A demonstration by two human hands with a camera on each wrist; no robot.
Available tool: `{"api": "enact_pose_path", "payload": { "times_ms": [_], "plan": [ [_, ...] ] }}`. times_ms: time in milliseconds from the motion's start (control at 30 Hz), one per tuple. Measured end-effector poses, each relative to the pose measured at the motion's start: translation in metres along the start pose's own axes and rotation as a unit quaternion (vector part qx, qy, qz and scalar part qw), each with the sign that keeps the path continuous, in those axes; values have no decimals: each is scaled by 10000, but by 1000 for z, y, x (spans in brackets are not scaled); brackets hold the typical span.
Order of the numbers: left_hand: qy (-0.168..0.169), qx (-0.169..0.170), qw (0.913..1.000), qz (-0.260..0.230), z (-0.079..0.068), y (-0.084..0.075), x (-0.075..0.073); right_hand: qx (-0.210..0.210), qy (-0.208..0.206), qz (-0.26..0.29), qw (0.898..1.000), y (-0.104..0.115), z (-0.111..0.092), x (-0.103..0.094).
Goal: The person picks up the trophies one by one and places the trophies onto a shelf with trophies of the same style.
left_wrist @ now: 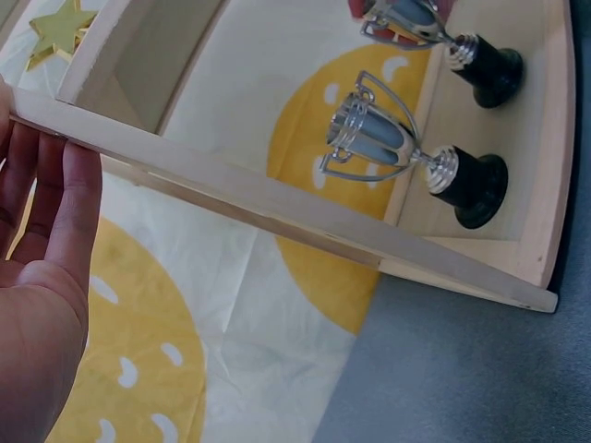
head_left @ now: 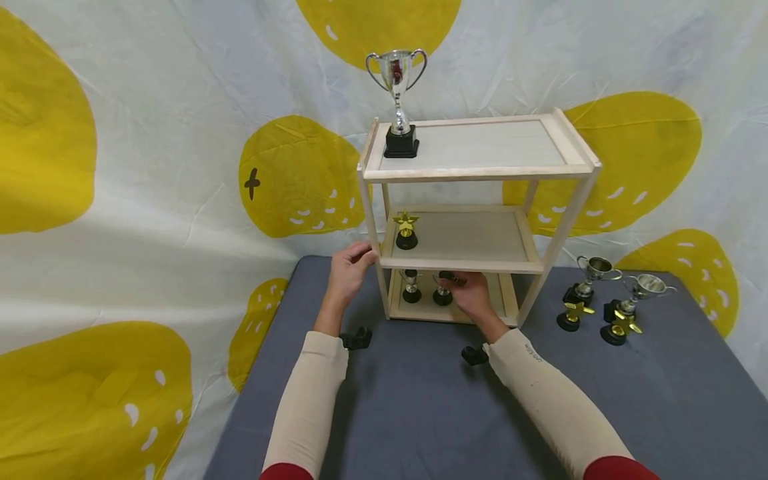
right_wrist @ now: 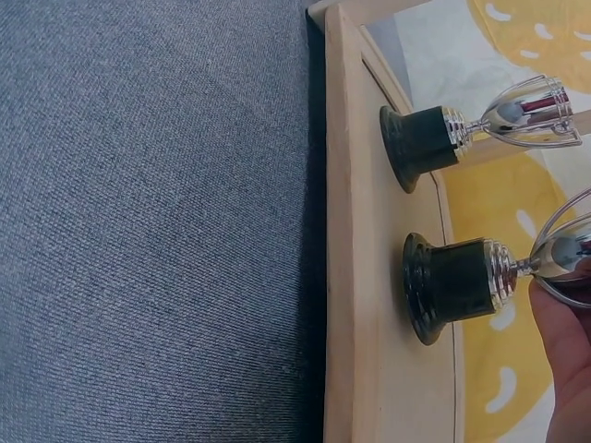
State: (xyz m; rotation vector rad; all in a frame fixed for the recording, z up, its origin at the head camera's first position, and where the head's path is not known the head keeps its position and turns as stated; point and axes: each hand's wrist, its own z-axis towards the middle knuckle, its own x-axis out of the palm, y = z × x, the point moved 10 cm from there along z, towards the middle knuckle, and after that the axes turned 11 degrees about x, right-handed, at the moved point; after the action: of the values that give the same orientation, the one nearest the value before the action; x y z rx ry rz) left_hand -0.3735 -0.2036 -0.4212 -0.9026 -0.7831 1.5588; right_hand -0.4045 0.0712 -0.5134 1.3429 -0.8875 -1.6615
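A three-tier wooden shelf (head_left: 474, 175) stands on a cloth-covered table. My left hand (head_left: 349, 268) grips its left front post (left_wrist: 212, 189) near the middle tier, fingers behind the wood. On the bottom tier, my right hand (head_left: 475, 297) holds a small silver trophy cup (right_wrist: 452, 281) by its bowl and handle. That cup is upright, its black base right at the board. A matching silver cup (head_left: 411, 293) stands to its left. Above them, a gold star trophy (head_left: 407, 239) sits at the left of the middle tier. The top tier carries a tall silver trophy (head_left: 401, 141) at its left.
Right of the shelf, two silver cups (head_left: 625, 307) (head_left: 583, 291) and two gold star trophies (head_left: 570, 321) (head_left: 613, 333) stand on the table (head_left: 414, 400). A white cloth backdrop (head_left: 198, 87) with yellow shapes hangs close behind.
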Motion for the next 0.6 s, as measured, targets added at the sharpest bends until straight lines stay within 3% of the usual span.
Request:
{"api": "enact_pose_path", "payload": {
  "times_ms": [267,600],
  "plan": [
    [-50,-26,10000,-38,0,-1,0,324,255,362,9985,-8,2,4],
    [-30,43,10000,-50,0,-2,1,464,412,442,9971,-13,4,6]
  ]
}}
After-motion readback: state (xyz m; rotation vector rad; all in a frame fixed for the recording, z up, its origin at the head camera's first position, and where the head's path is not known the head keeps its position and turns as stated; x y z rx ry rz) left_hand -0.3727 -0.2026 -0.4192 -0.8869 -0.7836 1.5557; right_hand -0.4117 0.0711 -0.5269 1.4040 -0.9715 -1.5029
